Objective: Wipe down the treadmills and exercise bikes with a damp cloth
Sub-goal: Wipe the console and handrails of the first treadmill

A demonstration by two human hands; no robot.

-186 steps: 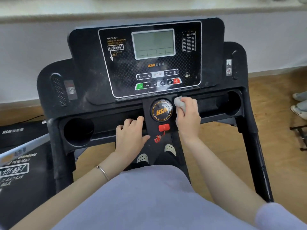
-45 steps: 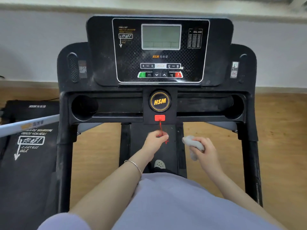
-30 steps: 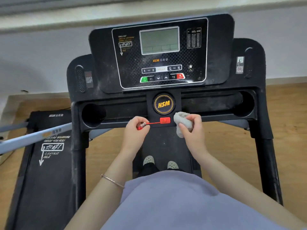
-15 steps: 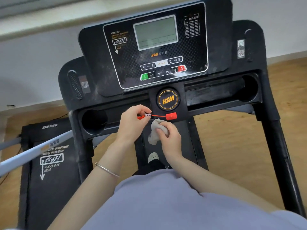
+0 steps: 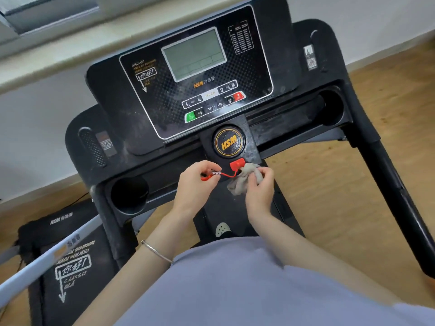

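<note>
**Safety cord gets a wipe**

On a wooden floor stands the dusty treadmill. The left hand pinches the red safety cord taut; the right hand grips the soft, limp cloth bunched around it, best held wadded.

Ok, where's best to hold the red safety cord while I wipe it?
Pinch its metal clip end from the left, as the left hand does: the cord runs taut from the red safety key, so its length lies bare for the cloth in the right hand.

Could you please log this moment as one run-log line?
left hand: pinches red safety cord | right hand: grips cloth against cord, beside safety key
</note>
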